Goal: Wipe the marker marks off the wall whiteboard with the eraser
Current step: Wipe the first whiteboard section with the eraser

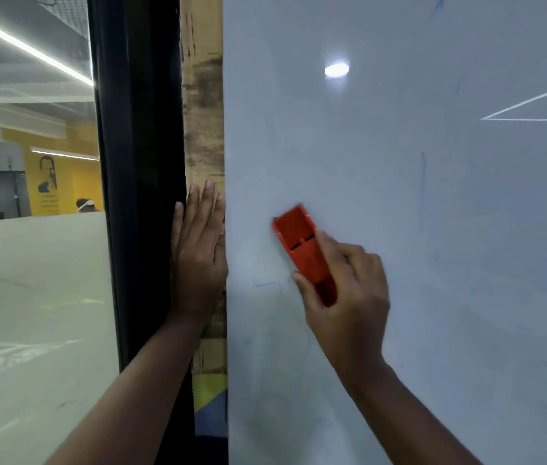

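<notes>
Right hand (pixel 342 290) grips eraser (pixel 304 250) against whiteboard (pixel 399 196).

Eraser (pixel 302 246): bright orange-red, two short black slots across its back. Whiteboard (pixel 433 229): pale grey-white, glossy, with a white oval glare spot and thin white reflected lines. Marker marks (pixel 422 193): faint blue strokes, one vertical, one small squiggle low on the left, others smudged. Strip (pixel 203 105) beside the board: tan wood grain with dark brown blotches. Frame (pixel 138 162): black. Far wall (pixel 64 176): yellow with a black portrait drawing.
</notes>
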